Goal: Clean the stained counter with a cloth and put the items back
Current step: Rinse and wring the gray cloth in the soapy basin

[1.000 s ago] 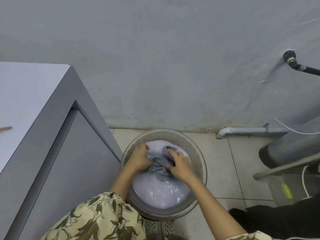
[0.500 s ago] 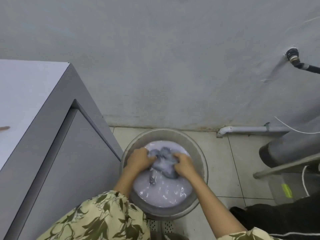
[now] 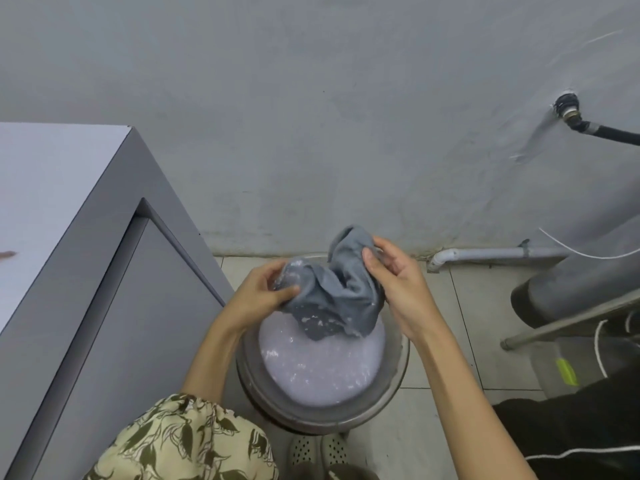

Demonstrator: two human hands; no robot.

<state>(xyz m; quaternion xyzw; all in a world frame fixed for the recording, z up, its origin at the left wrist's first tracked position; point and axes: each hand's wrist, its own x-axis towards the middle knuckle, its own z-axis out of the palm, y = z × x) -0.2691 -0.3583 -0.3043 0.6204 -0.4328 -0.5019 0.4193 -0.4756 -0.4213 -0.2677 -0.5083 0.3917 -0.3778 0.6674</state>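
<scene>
Cloth (image 3: pixel 341 292) above basin (image 3: pixel 398 372), beside counter (image 3: pixel 62 188).

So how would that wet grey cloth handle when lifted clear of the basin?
Probably floppy: the grey cloth sags and bunches between the left hand and right hand. Likely heavy for its size and slippery, since suds cling to it above the round metal basin of foamy water.

A grey plastered wall (image 3: pixel 311 116) fills twelve o'clock. A white pipe (image 3: pixel 491 253) runs along its foot at three o'clock, and a brass fitting with a black hose (image 3: pixel 609 134) sits at two. Beige floor tiles (image 3: pixel 460 341) lie at four, perforated slippers (image 3: pixel 318 452) at six.
</scene>
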